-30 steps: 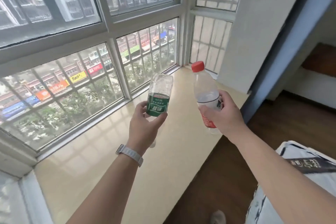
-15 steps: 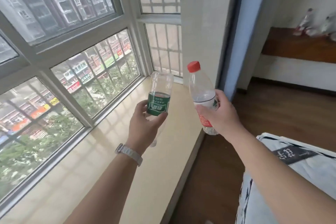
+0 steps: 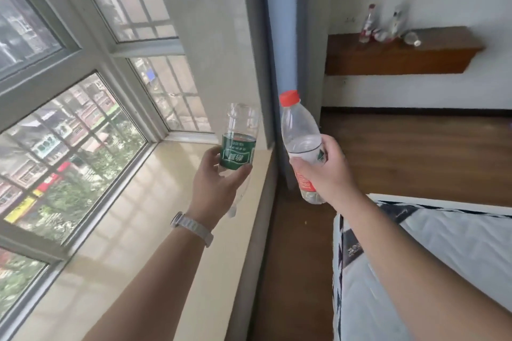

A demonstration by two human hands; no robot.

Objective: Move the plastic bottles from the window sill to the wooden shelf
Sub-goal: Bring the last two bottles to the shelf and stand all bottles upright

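My left hand [image 3: 214, 180] grips a clear bottle with a green label [image 3: 239, 141], held upside down above the cream window sill [image 3: 144, 219]. My right hand [image 3: 324, 171] holds a clear bottle with a red cap and red label [image 3: 297, 130], upright, out past the sill's edge over the floor. The wooden shelf [image 3: 399, 55] hangs on the white wall at the upper right. Several plastic bottles [image 3: 385, 28] are on it, some standing, one lying on its side.
A large window with a grey frame [image 3: 91, 50] runs along the left. A white pillar with a blue-grey edge [image 3: 282, 36] stands between the sill and the room. Brown wooden floor [image 3: 415, 152] leads to the shelf. A mattress [image 3: 432, 271] lies at the lower right.
The view has swung to the right, away from the window and toward the room. The wooden shelf with its bottles is now in full view. Both hands still hold their bottles.
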